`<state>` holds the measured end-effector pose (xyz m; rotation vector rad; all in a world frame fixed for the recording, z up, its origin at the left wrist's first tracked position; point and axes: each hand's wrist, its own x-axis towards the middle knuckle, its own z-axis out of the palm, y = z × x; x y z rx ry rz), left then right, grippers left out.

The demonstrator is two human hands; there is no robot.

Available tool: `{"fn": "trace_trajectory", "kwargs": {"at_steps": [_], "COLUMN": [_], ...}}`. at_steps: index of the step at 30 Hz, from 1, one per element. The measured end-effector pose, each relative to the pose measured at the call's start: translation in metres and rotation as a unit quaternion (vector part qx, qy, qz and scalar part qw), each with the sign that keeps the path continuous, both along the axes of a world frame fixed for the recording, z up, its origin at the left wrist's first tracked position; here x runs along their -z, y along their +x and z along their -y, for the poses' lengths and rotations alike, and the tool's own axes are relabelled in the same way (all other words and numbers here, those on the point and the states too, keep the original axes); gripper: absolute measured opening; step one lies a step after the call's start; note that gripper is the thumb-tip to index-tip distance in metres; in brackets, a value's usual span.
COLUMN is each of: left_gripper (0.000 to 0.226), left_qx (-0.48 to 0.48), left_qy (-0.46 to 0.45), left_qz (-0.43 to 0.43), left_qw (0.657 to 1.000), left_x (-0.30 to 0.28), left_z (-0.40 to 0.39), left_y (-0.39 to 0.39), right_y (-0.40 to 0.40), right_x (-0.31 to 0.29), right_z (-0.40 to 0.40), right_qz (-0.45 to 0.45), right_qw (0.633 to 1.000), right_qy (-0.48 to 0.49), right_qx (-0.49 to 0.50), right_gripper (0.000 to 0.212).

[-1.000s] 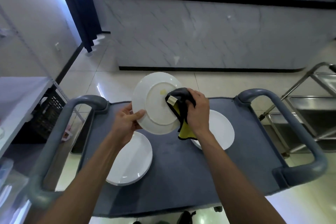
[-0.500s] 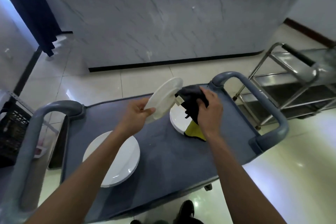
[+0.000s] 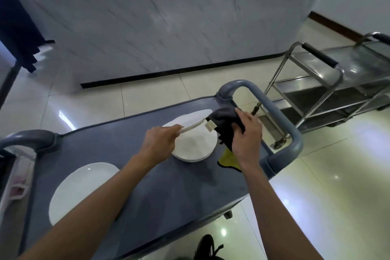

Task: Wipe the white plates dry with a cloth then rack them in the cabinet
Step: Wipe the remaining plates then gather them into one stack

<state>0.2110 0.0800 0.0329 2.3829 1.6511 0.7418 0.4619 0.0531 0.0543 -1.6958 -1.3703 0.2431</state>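
Note:
My left hand (image 3: 159,142) grips a white plate (image 3: 193,119) by its near rim, held almost flat just above a stack of white plates (image 3: 194,146) on the right part of the grey cart top (image 3: 130,167). My right hand (image 3: 245,137) holds a dark grey and yellow cloth (image 3: 223,124) bunched against the plate's right edge; its yellow corner hangs down to the cart. A second stack of white plates (image 3: 78,188) lies at the cart's left, partly behind my left forearm.
Grey cart handles rise at the right (image 3: 272,110) and left (image 3: 27,136). A steel trolley (image 3: 335,84) stands to the right on the tiled floor. A marble-fronted counter (image 3: 168,25) with a black top runs across the back. My shoe (image 3: 205,247) shows below.
The view swung to the right. The held plate tipped from facing me to nearly flat and dropped over the right stack; the cloth hand stayed at its right edge.

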Motion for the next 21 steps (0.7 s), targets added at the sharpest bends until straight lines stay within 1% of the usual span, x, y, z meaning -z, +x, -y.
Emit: {"fn": "trace_trajectory", "kwargs": {"at_steps": [3,7,10,13,15,19,21], "left_gripper": [0.033,0.042,0.044,0.045,0.045,0.050,0.055], "left_qx": [-0.022,-0.020,-0.019,-0.026,-0.026,-0.003,0.016], "left_qy": [-0.011,-0.008,0.007,0.008,0.002,0.044,0.042], "left_qz": [-0.024,-0.090,-0.120,-0.109,-0.121,-0.164,-0.170], "left_qw": [0.999,0.996,0.993,0.994,0.992,0.986,0.984], "left_x": [0.005,0.016,0.026,0.034,0.036,0.033,0.038], "left_z": [-0.004,-0.009,-0.012,-0.013,-0.013,-0.007,-0.005], "left_y": [0.017,0.033,0.041,0.048,0.052,0.058,0.058], "right_y": [0.015,0.032,0.043,0.051,0.055,0.056,0.057], "right_x": [0.004,0.013,0.020,0.026,0.031,0.037,0.039], "right_z": [-0.006,-0.015,-0.020,-0.025,-0.028,-0.033,-0.036], "right_qz": [-0.015,-0.018,-0.030,-0.037,-0.044,-0.039,-0.043], "right_qw": [1.000,1.000,0.999,0.999,0.998,0.997,0.996], "right_qy": [0.001,-0.010,-0.018,-0.028,-0.040,-0.047,-0.049], "right_qx": [-0.004,-0.003,-0.005,-0.014,-0.019,-0.041,-0.060], "right_gripper": [0.042,0.042,0.042,0.042,0.042,0.042,0.042]}}
